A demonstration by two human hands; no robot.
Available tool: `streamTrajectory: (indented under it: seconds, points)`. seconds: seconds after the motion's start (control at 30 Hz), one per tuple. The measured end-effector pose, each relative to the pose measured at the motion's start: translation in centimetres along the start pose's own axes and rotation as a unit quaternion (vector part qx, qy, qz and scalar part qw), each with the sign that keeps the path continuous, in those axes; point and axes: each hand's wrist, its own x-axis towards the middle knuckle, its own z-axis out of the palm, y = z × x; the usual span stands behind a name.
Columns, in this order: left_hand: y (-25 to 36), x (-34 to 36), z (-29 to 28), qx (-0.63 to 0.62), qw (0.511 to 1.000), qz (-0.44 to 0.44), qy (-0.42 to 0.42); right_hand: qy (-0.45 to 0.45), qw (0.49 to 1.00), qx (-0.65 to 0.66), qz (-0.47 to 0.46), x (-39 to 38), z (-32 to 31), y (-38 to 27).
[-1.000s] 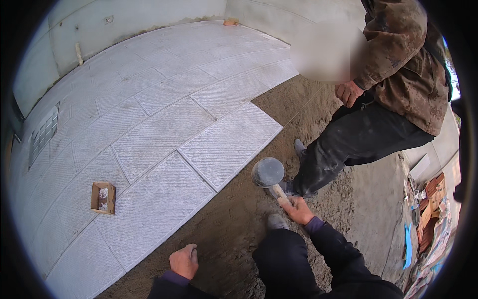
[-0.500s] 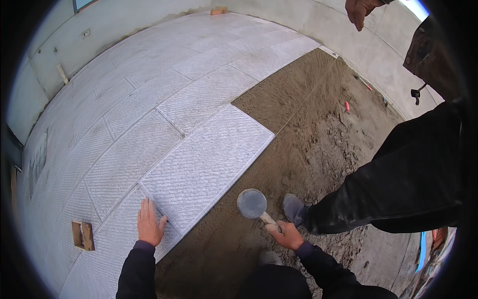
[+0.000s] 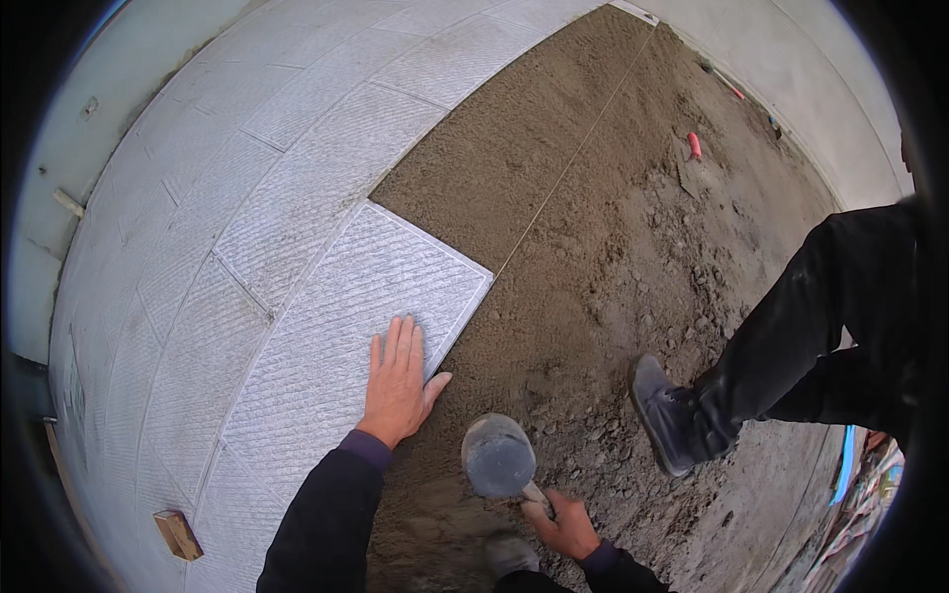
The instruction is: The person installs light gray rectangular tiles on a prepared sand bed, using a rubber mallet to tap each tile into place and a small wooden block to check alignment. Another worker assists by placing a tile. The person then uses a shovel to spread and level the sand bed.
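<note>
My left hand (image 3: 397,385) lies flat with its fingers stretched out on the light grey ribbed paving slab (image 3: 326,326), close to its right edge. That slab is at the end of its row, against bare brown mortar or sand (image 3: 554,217). My right hand (image 3: 565,527) is wrapped round the short handle of a rubber mallet (image 3: 499,457). The mallet's round grey head is held above the sandy bed, to the right of the slab and apart from it. A taut string line (image 3: 578,148) runs from the slab's far right corner to the far end.
Laid slabs (image 3: 198,257) cover the left side up to the wall (image 3: 99,119). A small wooden box-like block (image 3: 178,535) sits on them. Another person's boot (image 3: 674,415) stands on the rough soil at right. A red-handled tool (image 3: 694,146) lies farther off.
My left hand has moved forward and right along the slab. The mallet stays in my right hand. My view has shifted forward, and the other person's hand has left it.
</note>
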Motion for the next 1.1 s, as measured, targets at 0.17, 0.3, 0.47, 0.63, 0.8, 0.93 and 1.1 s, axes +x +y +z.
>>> streamTrajectory:
  seconds: [0.17,0.3,0.47,0.63,0.8,0.93,1.1]
  points:
    - [3.4,6.9,3.7,-0.019,0.999,-0.015,0.038,0.046,0.988,0.082,0.119,-2.8,-1.4,0.0]
    - [4.9,11.7,4.4,-0.009,0.999,0.018,0.047,0.096,0.981,0.115,0.126,-2.8,-2.1,0.6]
    - [11.5,10.8,3.6,-0.092,0.970,0.222,0.035,0.172,0.968,0.156,0.096,-3.2,-2.6,2.3]
    - [8.7,-2.0,-1.1,-0.260,0.921,0.289,0.032,0.217,0.958,0.155,0.104,-5.0,-1.9,3.2]
    - [-0.5,-14.5,-5.9,-0.261,0.964,0.041,-0.036,0.188,0.968,0.132,0.100,-6.0,0.1,2.5]
    - [-6.3,-25.8,-7.9,-0.309,0.937,-0.157,-0.042,0.107,0.966,0.194,0.131,-6.5,2.1,0.9]
    - [-9.7,-31.7,-7.2,-0.193,0.968,-0.128,0.096,0.013,0.987,0.059,0.152,-7.6,1.2,-2.8]
